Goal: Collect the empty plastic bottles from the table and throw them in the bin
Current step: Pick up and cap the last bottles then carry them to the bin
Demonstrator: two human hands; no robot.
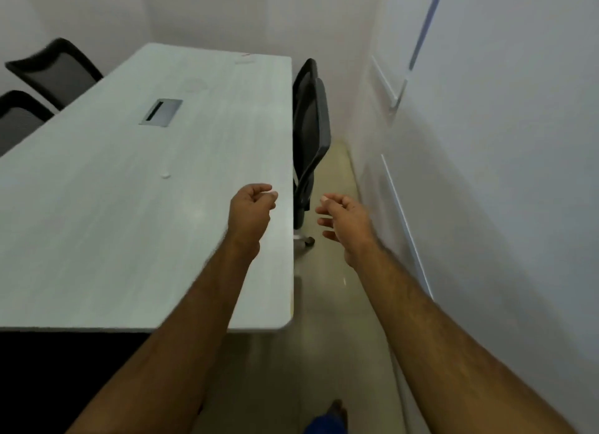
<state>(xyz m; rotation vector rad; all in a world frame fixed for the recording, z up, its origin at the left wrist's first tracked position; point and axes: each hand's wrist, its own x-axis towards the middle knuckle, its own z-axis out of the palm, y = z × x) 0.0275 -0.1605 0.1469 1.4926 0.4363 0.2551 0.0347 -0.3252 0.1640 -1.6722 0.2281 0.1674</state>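
1. Head view: fingers of the left hand (251, 213) are loosely curled, holding nothing; the right hand (346, 219) is relaxed and empty too.
2. Left hand hovers over the table (97, 223) edge, right hand just off it, near a chair (311, 135).
3. No bottle shows clearly on the table. There's just a small white speck (165, 175) and a far-end blur I can't name.
4. No bin in view; collecting looks nearly finished.

Left hand (251, 208) hangs over the table (97, 223) edge, right hand (345, 219) beside it
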